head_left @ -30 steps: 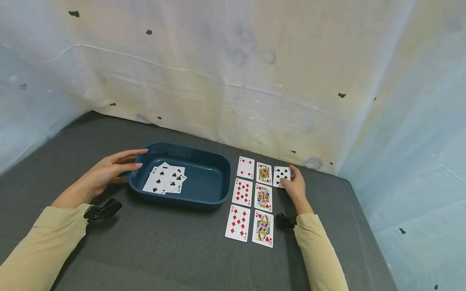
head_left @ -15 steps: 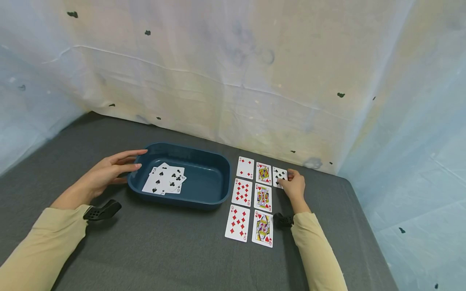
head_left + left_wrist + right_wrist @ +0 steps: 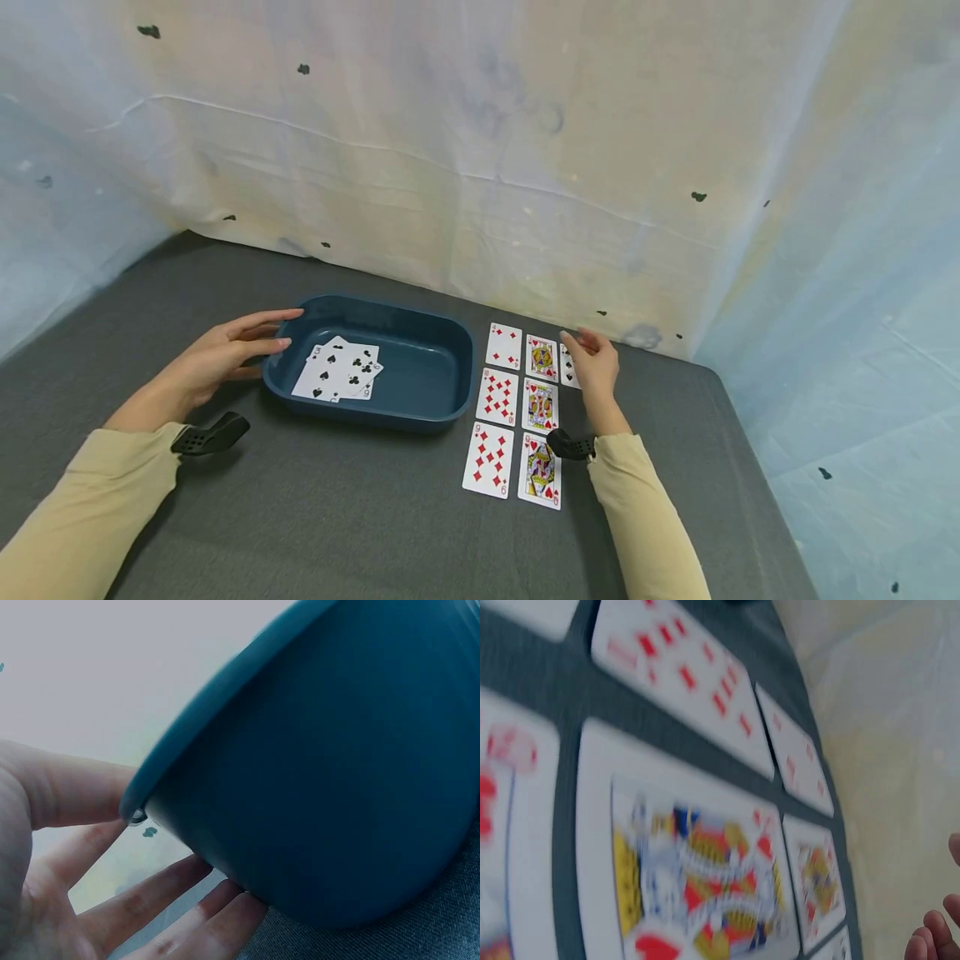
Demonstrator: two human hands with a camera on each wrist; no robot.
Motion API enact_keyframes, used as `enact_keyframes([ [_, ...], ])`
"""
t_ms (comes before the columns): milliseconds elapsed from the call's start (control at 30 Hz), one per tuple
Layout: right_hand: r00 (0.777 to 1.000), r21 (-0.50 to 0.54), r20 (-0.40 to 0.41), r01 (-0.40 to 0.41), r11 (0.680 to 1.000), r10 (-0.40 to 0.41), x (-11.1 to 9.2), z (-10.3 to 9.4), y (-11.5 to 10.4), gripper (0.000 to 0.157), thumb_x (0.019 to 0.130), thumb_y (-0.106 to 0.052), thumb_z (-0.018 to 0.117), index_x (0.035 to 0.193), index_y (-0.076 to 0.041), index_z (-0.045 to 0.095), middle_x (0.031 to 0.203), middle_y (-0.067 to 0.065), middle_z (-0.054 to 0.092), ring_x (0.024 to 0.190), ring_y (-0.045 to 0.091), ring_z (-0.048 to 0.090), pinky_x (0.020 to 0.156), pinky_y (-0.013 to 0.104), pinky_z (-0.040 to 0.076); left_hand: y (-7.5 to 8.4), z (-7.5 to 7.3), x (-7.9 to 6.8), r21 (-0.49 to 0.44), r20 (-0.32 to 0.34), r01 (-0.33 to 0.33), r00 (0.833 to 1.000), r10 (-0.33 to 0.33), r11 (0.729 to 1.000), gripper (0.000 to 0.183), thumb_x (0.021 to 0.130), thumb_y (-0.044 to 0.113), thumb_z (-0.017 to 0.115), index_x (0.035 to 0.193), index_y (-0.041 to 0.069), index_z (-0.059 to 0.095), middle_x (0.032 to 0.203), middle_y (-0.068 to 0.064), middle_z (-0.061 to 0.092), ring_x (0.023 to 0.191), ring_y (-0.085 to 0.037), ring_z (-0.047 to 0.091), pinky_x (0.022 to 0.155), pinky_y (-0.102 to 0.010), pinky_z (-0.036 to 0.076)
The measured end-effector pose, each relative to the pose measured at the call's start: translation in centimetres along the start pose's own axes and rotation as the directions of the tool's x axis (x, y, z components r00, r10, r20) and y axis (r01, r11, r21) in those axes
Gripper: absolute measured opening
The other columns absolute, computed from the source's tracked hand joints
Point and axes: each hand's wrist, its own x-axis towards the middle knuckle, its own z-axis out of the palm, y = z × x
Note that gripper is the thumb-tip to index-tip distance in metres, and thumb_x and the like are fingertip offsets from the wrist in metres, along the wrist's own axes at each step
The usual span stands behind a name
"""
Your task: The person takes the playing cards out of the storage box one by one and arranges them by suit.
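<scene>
My left hand [image 3: 206,358] rests at the left end of a dark blue tray [image 3: 423,371]. In the left wrist view its thumb lies at the tray's rim, and straight fingers [image 3: 161,896] touch the outer wall. Inside the tray lie several overlapping cards, with a three of spades [image 3: 322,375] and a club card [image 3: 365,360] on top. At the far right of the laid-out cards, my right hand [image 3: 596,367] hovers over a spade card [image 3: 569,367] and covers much of it. Its fingers are loosely bent, with nothing held.
Left of the spade card stand two columns of cards. Hearts: jack [image 3: 542,358], king [image 3: 540,404], queen [image 3: 537,475]. Diamonds: four [image 3: 504,346], ten [image 3: 497,396], nine [image 3: 487,460]. A curtain [image 3: 420,167] borders the grey tabletop [image 3: 337,517] at the back.
My right hand slid the spade card slightly left beside the jack, then let go and rose off it toward the left. My left hand and the tray stayed in place.
</scene>
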Motion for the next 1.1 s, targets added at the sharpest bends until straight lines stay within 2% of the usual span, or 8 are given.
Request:
enact_keyframes([
  [233, 0.997, 0.102, 0.045, 0.063, 0.993, -0.068, -1.4, 1.6, -2.3, 0.045, 0.088, -0.025, 0.07, 0.126, -0.005, 0.06, 0.119, 0.016, 0.059, 0.106, 0.026, 0.056, 0.088, 0.036, 0.047, -0.1, -0.1, 0.0, -0.003, 0.002, -0.001, 1.0, 0.001, 1.0, 0.072, 0.096, 0.037, 0.057, 0.154, 0.017, 0.02, 0.16, -0.021, 0.005, 0.14, -0.051, 0.016, 0.098, -0.076, 0.024],
  [400, 0.989, 0.114, 0.076, 0.12, 0.986, -0.129, -2.4, 2.8, -3.7, 0.042, 0.087, -0.025, 0.072, 0.123, -0.005, 0.062, 0.115, 0.015, 0.062, 0.101, 0.023, 0.058, 0.078, 0.024, 0.046, 0.0, 0.0, 0.0, -0.003, 0.006, -0.005, 1.0, 0.005, 1.0, 0.071, 0.096, 0.036, 0.057, 0.154, 0.016, 0.02, 0.16, -0.021, 0.005, 0.14, -0.051, 0.018, 0.098, -0.076, 0.024],
  [533, 0.982, 0.127, 0.104, 0.146, 0.981, -0.16, -3.3, 3.8, -4.4, 0.042, 0.086, -0.025, 0.073, 0.121, -0.004, 0.063, 0.114, 0.015, 0.062, 0.101, 0.025, 0.058, 0.074, 0.021, 0.045, 0.1, 0.0, -0.1, -0.004, 0.004, -0.01, 1.0, 0.01, 1.0, 0.071, 0.096, 0.036, 0.058, 0.154, 0.017, 0.021, 0.16, -0.021, 0.005, 0.14, -0.05, 0.018, 0.099, -0.076, 0.025],
  [767, 0.968, 0.139, 0.162, 0.167, 0.976, -0.189, -4.8, 5.5, -5.1, 0.037, 0.085, -0.023, 0.074, 0.117, -0.006, 0.065, 0.115, 0.017, 0.063, 0.1, 0.024, 0.058, 0.076, 0.024, 0.045, 0.1, 0.1, -0.1, -0.006, 0.007, -0.004, 1.0, 0.004, 1.0, 0.072, 0.096, 0.036, 0.057, 0.154, 0.017, 0.02, 0.16, -0.021, 0.005, 0.14, -0.05, 0.017, 0.099, -0.076, 0.024],
  [933, 0.945, 0.142, 0.205, 0.227, 0.963, -0.253, -6.1, 6.7, -5.9, 0.036, 0.084, -0.023, 0.075, 0.116, -0.007, 0.067, 0.11, 0.015, 0.065, 0.099, 0.026, 0.061, 0.084, 0.032, 0.049, 0.0, -0.1, -0.1, 0.0, 0.005, 0.003, 1.0, -0.003, 1.0, 0.072, 0.096, 0.038, 0.057, 0.154, 0.018, 0.02, 0.16, -0.02, 0.004, 0.14, -0.051, 0.016, 0.099, -0.076, 0.024],
  [1100, 0.922, 0.163, 0.26, 0.25, 0.954, -0.286, -7.5, 7.5, -7.0, 0.036, 0.084, -0.022, 0.074, 0.116, -0.005, 0.066, 0.113, 0.018, 0.065, 0.101, 0.027, 0.061, 0.09, 0.04, 0.05, 0.1, 0.0, 0.0, 0.003, 0.0, 0.012, 1.0, -0.012, 1.0, 0.072, 0.096, 0.038, 0.057, 0.154, 0.018, 0.02, 0.161, -0.019, 0.004, 0.141, -0.05, 0.016, 0.1, -0.076, 0.024],
])
